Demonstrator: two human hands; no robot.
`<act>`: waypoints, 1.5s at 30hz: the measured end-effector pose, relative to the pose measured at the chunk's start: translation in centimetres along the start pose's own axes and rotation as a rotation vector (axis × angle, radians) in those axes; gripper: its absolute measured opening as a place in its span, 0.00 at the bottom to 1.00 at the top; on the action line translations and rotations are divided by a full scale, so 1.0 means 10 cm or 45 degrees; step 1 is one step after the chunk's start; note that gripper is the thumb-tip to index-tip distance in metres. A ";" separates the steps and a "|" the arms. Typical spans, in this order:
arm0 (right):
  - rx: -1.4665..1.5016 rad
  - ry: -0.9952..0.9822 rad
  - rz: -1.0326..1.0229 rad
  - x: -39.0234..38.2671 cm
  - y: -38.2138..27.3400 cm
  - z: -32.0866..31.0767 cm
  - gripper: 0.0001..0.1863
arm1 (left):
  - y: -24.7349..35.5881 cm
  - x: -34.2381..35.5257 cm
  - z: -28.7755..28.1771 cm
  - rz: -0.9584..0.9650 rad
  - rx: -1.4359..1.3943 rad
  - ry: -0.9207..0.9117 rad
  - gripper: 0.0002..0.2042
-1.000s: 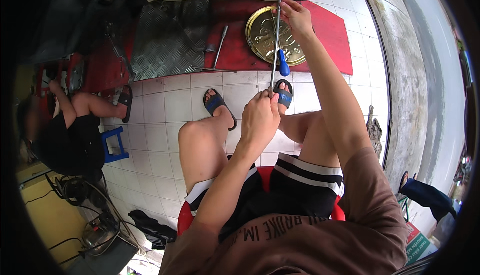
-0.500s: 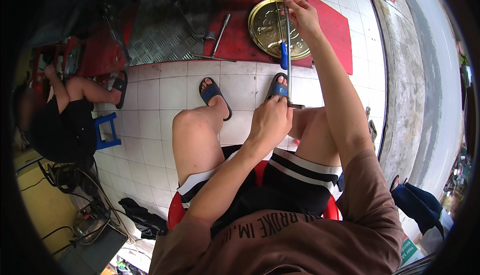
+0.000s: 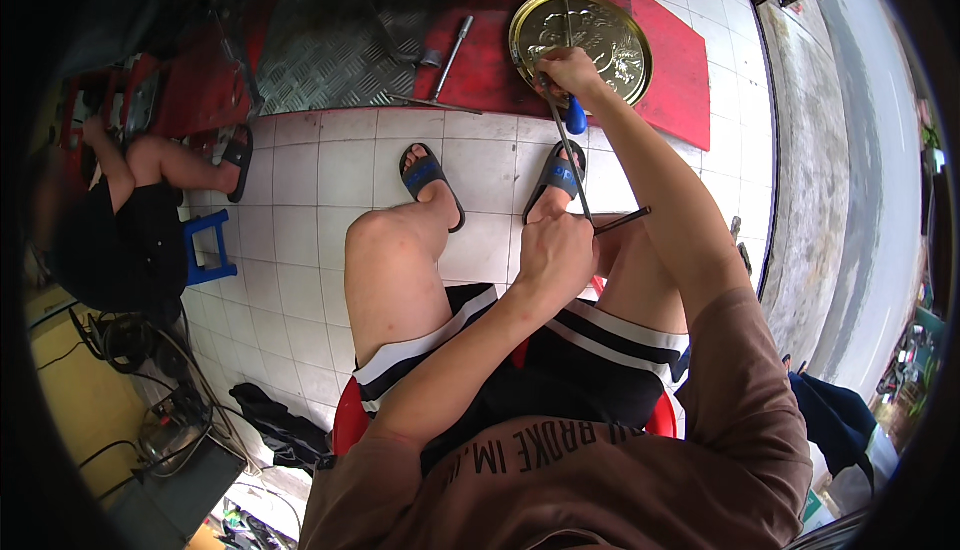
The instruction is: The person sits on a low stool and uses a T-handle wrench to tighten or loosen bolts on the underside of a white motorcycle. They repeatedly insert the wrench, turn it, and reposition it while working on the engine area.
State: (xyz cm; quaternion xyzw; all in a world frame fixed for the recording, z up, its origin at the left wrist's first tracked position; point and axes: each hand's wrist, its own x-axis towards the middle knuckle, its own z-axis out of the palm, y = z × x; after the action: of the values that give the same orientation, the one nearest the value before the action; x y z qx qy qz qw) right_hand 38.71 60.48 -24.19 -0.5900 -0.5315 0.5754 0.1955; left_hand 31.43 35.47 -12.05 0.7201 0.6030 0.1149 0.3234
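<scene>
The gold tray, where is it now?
In the head view, the gold tray is at the top, right of centre, lying on the red platform, its lower left edge partly hidden by the right hand.

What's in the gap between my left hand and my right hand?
The head view shows a long metal shaft reaching from your left hand to your right hand; a blue handle and your right sandal also show there.

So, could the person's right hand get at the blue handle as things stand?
Probably yes: the right hand is close to the blue handle, whose end shows uncovered, though that hand may first need to release the long metal rod.
</scene>
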 end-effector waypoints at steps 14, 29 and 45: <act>-0.165 0.050 0.006 0.08 0.01 0.10 0.12 | -0.05 -0.02 -0.14 -0.034 -0.028 0.063 0.08; 0.104 0.069 0.150 0.08 -0.10 0.15 0.11 | 0.04 -0.18 -0.17 0.027 -0.005 0.099 0.09; -0.281 0.178 0.180 -0.02 -0.26 0.21 0.19 | 0.00 -0.17 -0.19 0.044 0.011 0.069 0.09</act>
State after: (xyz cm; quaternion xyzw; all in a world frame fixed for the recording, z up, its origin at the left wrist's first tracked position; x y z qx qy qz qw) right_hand 35.85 60.39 -22.46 -0.6824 -0.5339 0.4834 0.1250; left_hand 29.92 34.52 -10.22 0.7285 0.5994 0.1374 0.3019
